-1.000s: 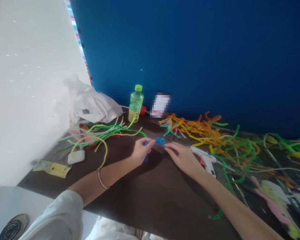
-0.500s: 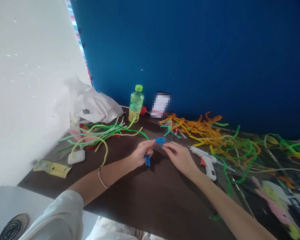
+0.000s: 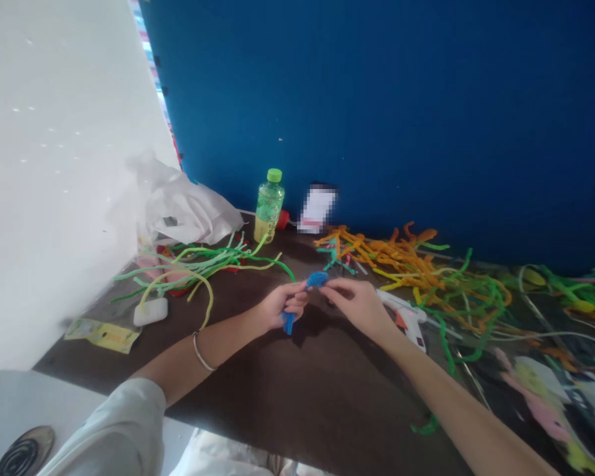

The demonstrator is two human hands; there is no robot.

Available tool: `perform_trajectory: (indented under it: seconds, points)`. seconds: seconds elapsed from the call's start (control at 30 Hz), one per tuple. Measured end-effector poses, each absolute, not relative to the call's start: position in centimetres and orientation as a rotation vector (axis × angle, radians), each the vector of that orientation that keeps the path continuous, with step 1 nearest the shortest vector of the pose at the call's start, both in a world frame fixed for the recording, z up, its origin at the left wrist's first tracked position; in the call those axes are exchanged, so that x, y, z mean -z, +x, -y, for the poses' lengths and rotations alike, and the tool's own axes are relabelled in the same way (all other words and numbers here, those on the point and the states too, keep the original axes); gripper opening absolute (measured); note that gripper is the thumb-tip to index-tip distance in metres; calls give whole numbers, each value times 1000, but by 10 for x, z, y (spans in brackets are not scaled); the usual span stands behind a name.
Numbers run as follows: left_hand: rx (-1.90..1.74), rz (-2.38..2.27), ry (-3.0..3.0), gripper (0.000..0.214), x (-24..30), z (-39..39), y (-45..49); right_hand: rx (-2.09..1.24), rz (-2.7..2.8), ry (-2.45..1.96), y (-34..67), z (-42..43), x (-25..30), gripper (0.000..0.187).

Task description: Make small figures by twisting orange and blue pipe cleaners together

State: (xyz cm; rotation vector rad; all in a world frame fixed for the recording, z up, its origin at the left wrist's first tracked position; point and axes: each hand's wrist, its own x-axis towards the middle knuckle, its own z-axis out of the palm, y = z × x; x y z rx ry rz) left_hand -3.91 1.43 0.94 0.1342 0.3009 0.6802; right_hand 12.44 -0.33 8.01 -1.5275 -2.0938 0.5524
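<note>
A bundle of blue pipe cleaners [image 3: 317, 279] is bent into a rounded loop at its top, above the middle of the dark table. My left hand [image 3: 286, 305] is closed round it, with thumb and forefinger at the loop's left side and the straight ends poking out below the fist. At the loop's right edge, my right hand [image 3: 359, 305] pinches the blue strands between thumb and fingertips. The fingers hide the middle of the bundle.
Green pipe cleaners [image 3: 223, 254] lie to the left, near a white plastic bag [image 3: 193, 208]. Behind stand a green-capped bottle [image 3: 269, 208] and a phone [image 3: 318, 209]. Orange pipe cleaners [image 3: 391, 254] and a glue gun [image 3: 406, 317] lie right, the gun partly behind my right forearm.
My right hand has turned slightly and moved up along the loop's right side. The blue loop looks more tilted to the right, and its lower ends have shifted a little left.
</note>
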Motion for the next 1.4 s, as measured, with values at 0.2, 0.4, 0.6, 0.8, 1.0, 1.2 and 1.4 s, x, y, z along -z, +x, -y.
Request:
perform_trajectory:
  seconds: [0.2, 0.4, 0.6, 0.8, 1.0, 1.2, 1.4]
  points:
    - [-647, -265, 192, 13, -11, -11, -40, -741, 2085, -1467, 130, 0, -83, 31]
    - [-598, -233, 215, 14, -13, -10, -42, -852, 2074, -1454, 135, 0, -80, 30]
    - [-537, -183, 312, 18, -5, -12, -43, -965, 2120, -1431, 137, 0, -89, 28]
    - [-552, -208, 560, 23, -6, -12, -42, -863, 2285, -1394, 143, -5, -103, 18]
    - [-656, -381, 879, 29, -9, -7, -35, -564, 2573, -1266, 154, -12, -113, 18]
    - [-806, -792, 1260, 36, -9, -3, -29, -88, 2836, -1095, 155, -11, -116, 20]
    - [-989, -1005, 1520, 32, -11, 2, -26, 192, 2823, -1094, 148, -2, -111, 18]
